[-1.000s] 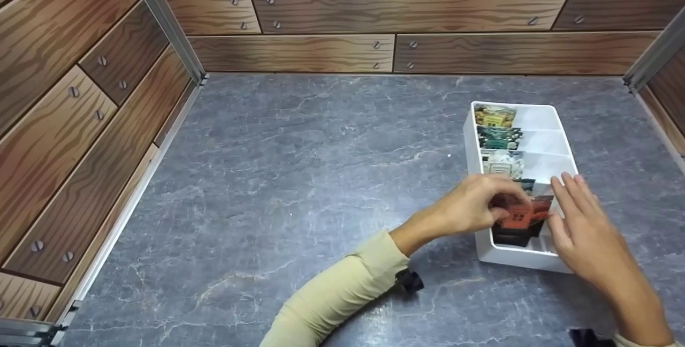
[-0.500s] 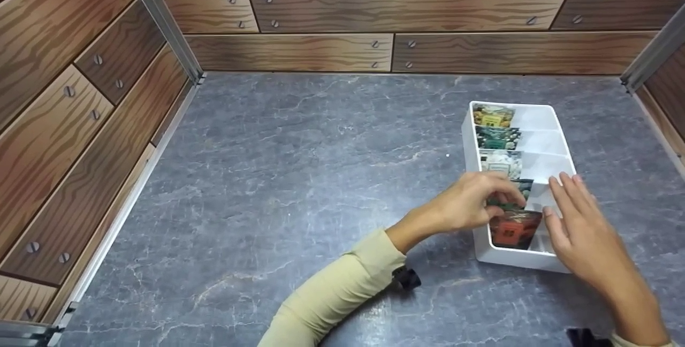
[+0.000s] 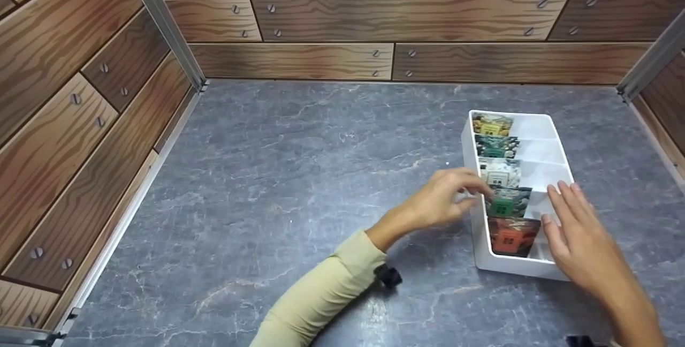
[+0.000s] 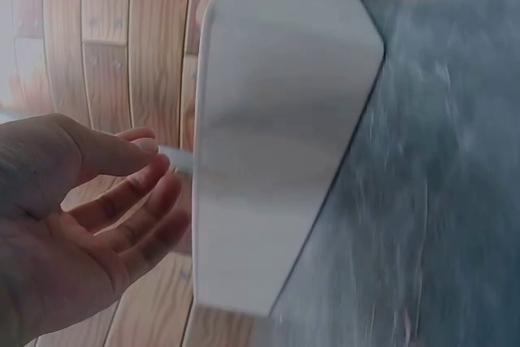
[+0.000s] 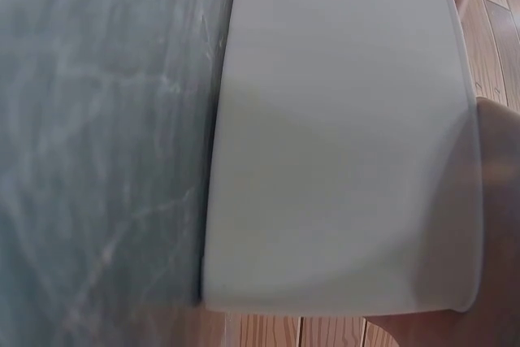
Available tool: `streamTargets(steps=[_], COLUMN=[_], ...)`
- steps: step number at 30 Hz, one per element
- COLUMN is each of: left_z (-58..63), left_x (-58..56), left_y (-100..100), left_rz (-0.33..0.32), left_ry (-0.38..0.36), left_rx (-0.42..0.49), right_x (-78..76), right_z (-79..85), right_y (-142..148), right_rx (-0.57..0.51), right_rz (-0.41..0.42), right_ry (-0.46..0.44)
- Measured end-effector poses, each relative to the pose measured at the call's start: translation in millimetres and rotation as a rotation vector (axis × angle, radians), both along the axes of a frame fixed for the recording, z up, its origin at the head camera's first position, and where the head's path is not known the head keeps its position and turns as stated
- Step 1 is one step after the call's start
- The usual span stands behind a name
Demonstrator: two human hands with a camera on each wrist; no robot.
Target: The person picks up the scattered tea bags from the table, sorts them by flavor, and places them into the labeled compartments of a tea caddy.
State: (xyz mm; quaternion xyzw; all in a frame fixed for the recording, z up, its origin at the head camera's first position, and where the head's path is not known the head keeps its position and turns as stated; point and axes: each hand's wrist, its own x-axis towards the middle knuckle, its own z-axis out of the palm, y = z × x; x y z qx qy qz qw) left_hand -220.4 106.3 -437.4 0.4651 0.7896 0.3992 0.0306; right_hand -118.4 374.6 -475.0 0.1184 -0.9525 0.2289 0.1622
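Observation:
A white divided box stands on the right side of the table. Its compartments hold flat printed sachets: a yellow sachet at the back, a dark teal sachet, a white sachet, a green sachet, and a red sachet at the front. My left hand is at the box's left rim, fingers loosely bent, with nothing visibly held. In the left wrist view its thumb is near the fingertips beside the box wall. My right hand lies along the right rim, fingers straight.
The grey marbled table spreads left of the box. Wood-patterned panels rise at the back and sides, joined by a metal corner post. Black straps are on the wrists.
My left hand has gone from the red sachet to the green one, then drawn back left to the rim. Both sachets sit lower in their compartments. The right hand stays at the box.

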Motion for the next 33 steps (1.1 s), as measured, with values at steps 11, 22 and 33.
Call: streamTargets(steps=[11, 22, 33], left_z=[-27.8, -29.8, -22.2], left_x=[-29.0, -52.7, -69.4], left_y=[-58, -119, -180], left_rz=[0.171, 0.353, 0.487], left_ry=[0.067, -0.003, 0.104], left_rx=[0.043, 0.073, 0.036], right_x=[4.7, -4.3, -24.0], right_z=[-13.0, 0.2, 17.7], right_y=[1, 8, 40], right_rx=[-0.010, -0.021, -0.128], right_rz=[-0.002, 0.029, 0.017], right_ry=[0.004, -0.036, 0.015])
